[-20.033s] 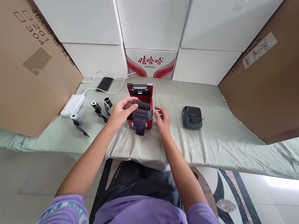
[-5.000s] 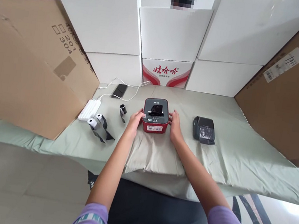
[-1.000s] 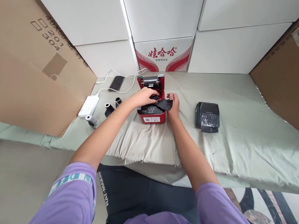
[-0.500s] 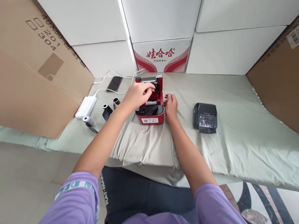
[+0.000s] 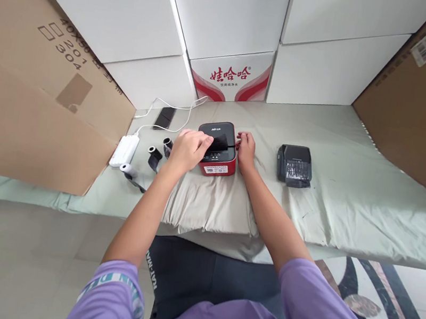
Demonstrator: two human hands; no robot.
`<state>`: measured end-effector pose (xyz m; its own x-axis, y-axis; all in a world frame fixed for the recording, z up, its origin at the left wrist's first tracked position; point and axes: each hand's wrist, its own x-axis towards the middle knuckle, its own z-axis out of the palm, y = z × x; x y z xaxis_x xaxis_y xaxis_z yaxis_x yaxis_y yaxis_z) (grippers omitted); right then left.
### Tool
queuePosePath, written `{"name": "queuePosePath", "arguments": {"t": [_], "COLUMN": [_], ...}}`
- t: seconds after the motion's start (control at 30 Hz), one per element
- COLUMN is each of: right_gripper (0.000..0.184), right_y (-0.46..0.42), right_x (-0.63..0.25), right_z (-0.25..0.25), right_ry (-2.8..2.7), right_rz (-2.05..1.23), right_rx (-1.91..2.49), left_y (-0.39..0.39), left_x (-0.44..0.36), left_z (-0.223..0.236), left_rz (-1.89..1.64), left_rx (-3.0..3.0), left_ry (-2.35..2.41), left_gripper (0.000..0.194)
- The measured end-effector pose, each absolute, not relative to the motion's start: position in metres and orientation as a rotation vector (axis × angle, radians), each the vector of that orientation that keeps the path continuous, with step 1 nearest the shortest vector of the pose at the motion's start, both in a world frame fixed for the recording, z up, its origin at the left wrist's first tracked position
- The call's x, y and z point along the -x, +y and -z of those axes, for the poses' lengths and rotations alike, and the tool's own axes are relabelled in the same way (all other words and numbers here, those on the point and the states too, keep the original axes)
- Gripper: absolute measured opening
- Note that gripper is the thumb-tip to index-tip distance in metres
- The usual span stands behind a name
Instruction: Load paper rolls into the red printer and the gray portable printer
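A red label printer (image 5: 218, 161) with a black top stands on the cloth, its lid down. A dark strip (image 5: 219, 143), apparently label paper, sticks up from the slot across the lid. My left hand (image 5: 189, 149) lies over the printer's left edge, thumb apart from the bent fingers and its tip by the strip. Part of the printer is covered by that hand. Against the right side rests my right hand (image 5: 246, 151), fingers loosely bent and apart.
Left of the printer are several small rolls (image 5: 152, 156), a white power strip (image 5: 124, 150) with a cable, and a dark flat object (image 5: 164, 118). To the right sits a black taped device (image 5: 294, 164). Cardboard (image 5: 42, 111) and white boxes (image 5: 235, 17) wall the table.
The printer's lid has come down from raised to shut. My left hand has moved slightly down and left, while the right has stayed at the printer's side.
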<state>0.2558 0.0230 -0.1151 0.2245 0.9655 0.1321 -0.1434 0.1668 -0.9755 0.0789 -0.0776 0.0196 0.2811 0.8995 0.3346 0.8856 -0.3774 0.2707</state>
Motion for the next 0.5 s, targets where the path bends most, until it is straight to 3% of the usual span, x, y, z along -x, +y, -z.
{"name": "queuePosePath", "arguments": {"t": [0.4,0.5], "right_gripper": [0.040,0.036], "right_y": [0.010,-0.010], "right_x": [-0.257,-0.267], "right_z": [0.101,0.086], "right_ry": [-1.004,-1.055], "right_rz": [-1.083,-1.188], "right_rx": [1.083,1.131], "left_y": [-0.093,-0.100], "left_x": [-0.084,-0.074], "left_z": [0.007,0.029], "left_rz": [-0.705,-0.862], "left_rx": [-2.399,-2.231], "left_ry": [1.811,1.729], "left_gripper": [0.045,0.040]}}
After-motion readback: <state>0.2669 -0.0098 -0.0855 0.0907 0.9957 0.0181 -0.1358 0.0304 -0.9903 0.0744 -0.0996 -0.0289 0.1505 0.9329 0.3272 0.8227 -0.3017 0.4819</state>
